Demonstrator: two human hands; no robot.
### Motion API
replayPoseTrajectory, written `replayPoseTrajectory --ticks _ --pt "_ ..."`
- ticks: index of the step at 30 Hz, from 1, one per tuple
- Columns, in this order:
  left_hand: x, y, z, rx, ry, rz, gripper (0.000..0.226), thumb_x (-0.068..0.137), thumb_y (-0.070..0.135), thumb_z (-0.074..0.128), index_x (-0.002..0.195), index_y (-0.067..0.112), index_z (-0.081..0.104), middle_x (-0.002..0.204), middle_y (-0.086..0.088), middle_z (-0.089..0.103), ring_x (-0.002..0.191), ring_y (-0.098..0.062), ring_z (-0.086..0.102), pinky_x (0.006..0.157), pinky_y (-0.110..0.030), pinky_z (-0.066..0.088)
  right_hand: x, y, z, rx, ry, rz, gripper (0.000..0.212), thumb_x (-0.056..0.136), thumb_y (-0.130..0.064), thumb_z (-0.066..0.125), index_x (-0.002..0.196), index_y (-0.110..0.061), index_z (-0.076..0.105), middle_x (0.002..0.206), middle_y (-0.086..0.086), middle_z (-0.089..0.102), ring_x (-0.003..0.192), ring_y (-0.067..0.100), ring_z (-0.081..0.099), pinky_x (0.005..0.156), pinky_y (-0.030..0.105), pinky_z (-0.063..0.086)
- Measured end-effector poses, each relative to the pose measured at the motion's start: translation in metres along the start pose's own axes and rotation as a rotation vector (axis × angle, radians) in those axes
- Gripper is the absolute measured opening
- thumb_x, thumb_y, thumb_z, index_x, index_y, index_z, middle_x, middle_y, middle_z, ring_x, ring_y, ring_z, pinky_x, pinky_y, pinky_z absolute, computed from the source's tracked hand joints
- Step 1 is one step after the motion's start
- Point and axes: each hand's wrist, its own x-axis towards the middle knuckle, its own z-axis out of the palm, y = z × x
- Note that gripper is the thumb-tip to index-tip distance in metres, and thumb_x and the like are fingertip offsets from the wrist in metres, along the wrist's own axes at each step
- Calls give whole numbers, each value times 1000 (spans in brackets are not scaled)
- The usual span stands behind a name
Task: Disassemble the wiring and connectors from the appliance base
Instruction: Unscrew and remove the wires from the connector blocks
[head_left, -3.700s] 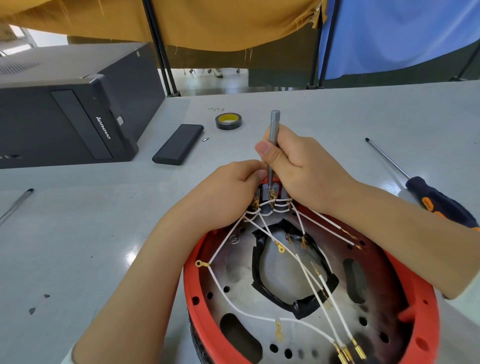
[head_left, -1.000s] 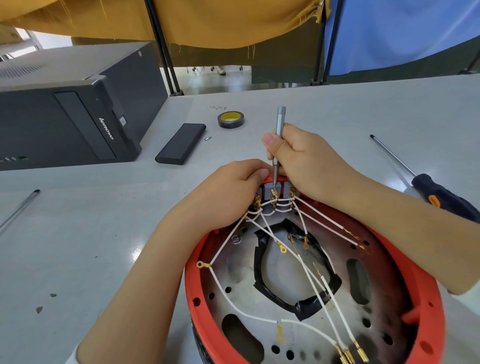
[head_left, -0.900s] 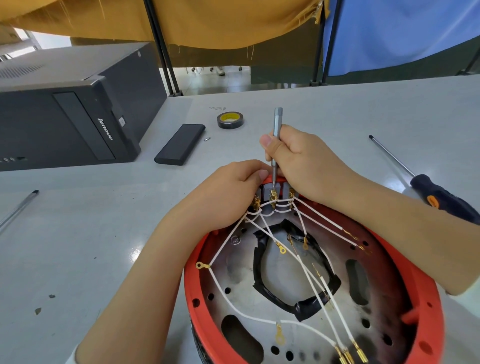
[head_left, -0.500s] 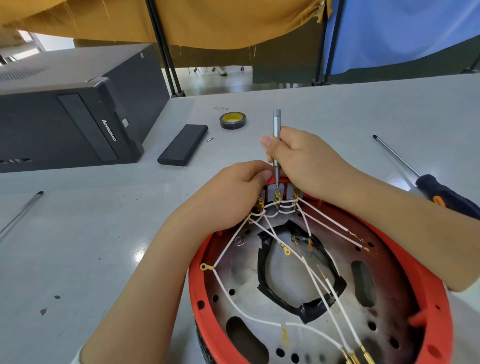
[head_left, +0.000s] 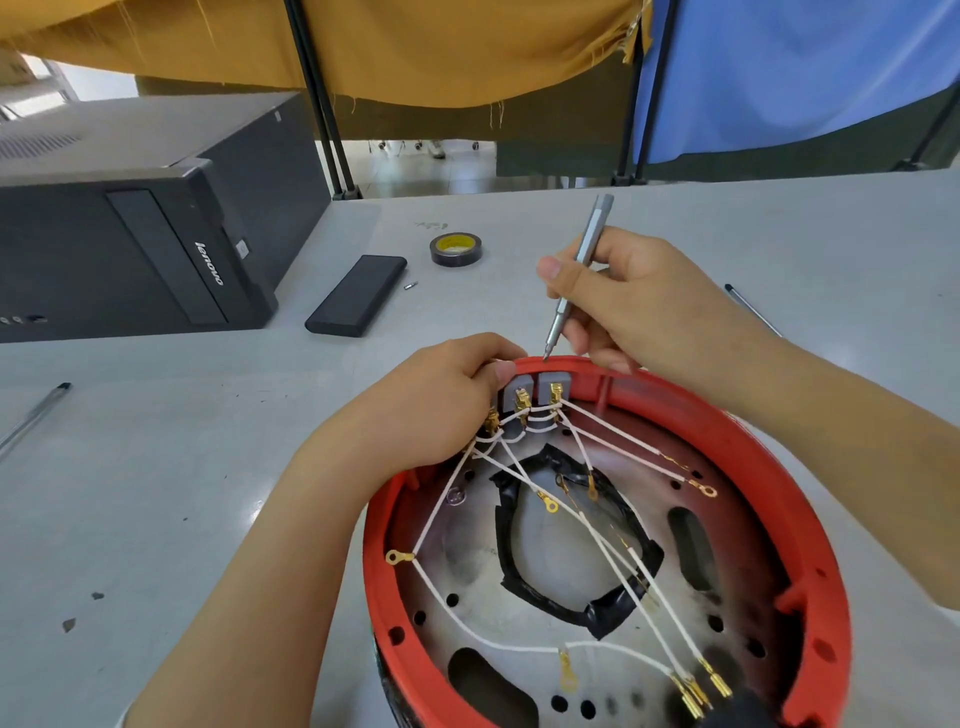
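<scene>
The round red appliance base (head_left: 810, 525) lies open side up at the near right of the table. White wires (head_left: 613, 551) with brass terminals fan across its metal floor from grey connector blocks (head_left: 535, 387) at the far rim. My left hand (head_left: 441, 405) grips the rim and the leftmost connector there. My right hand (head_left: 639, 306) holds a thin grey screwdriver (head_left: 579, 270), tilted, with its tip just above the rim behind the blocks. A ring of black tape (head_left: 571, 540) lines the central opening.
A black computer tower (head_left: 130, 234) stands at the far left, with a flat black case (head_left: 358, 296), a tiny loose bit (head_left: 411, 285) and a roll of black tape (head_left: 456, 249) beside it. A pen (head_left: 34, 415) lies at the left. A metal shaft (head_left: 753, 312) shows behind my right forearm.
My right hand has lifted the screwdriver off the middle connector terminal and tilted it back; its tip now hovers behind the blocks. My left hand still grips the rim.
</scene>
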Motion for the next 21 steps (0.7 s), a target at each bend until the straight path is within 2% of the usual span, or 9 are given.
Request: replayPoseTrajectory --ticks 2,4,6,9,11,14,17,21 --pt "-2 -1 -1 32 -5 -12 27 101 29 35 115 34 57 102 11 63 91 -4 55 73 -13 38 -5 4 4 43 22 2 21 91 -32 60 80 -16 51 49 3 60 29 10 39 34 17 33" --pt "-2 -1 -3 78 -17 -16 27 101 31 33 116 35 55 84 15 57 76 1 52 62 -12 34 -8 9 9 43 46 16 25 86 -32 66 75 -15 50 46 3 59 29 9 42 33 16 33" --pt "-2 0 -2 107 -11 -20 27 101 33 32 114 36 55 74 16 52 69 3 49 58 -13 31 -9 12 12 -55 102 -10 30 83 -32 70 66 -16 50 42 0 57 31 7 46 36 16 37" --pt "0 1 3 164 56 18 33 100 39 30 105 25 59 85 9 58 81 -7 53 70 -23 39 -4 11 12 -212 191 -97 36 81 -26 69 55 -17 46 43 1 54 40 7 50 46 23 44" --pt "3 1 7 202 65 51 37 100 41 29 100 20 59 90 0 57 89 -15 53 76 -29 37 -1 11 11 -252 207 -142 35 82 -19 65 55 -17 43 44 -2 48 43 7 48 49 22 42" --pt "5 -2 9 193 60 74 39 100 41 29 102 18 60 91 -3 56 89 -16 52 73 -26 33 -1 15 13 -259 194 -215 36 84 -13 62 56 -18 40 42 -10 43 43 2 46 46 12 35" --pt "6 -4 9 193 71 89 38 99 41 29 104 20 60 92 -2 57 90 -15 53 75 -25 34 -4 21 14 -231 172 -267 36 88 -13 59 59 -18 38 44 -12 42 44 1 47 47 9 33" --pt "5 -5 9 163 75 110 37 99 41 31 106 22 61 96 -2 61 92 -15 54 83 -31 41 -3 24 14 -256 143 -312 35 90 -16 57 61 -19 38 46 -9 40 48 5 44 48 10 33"
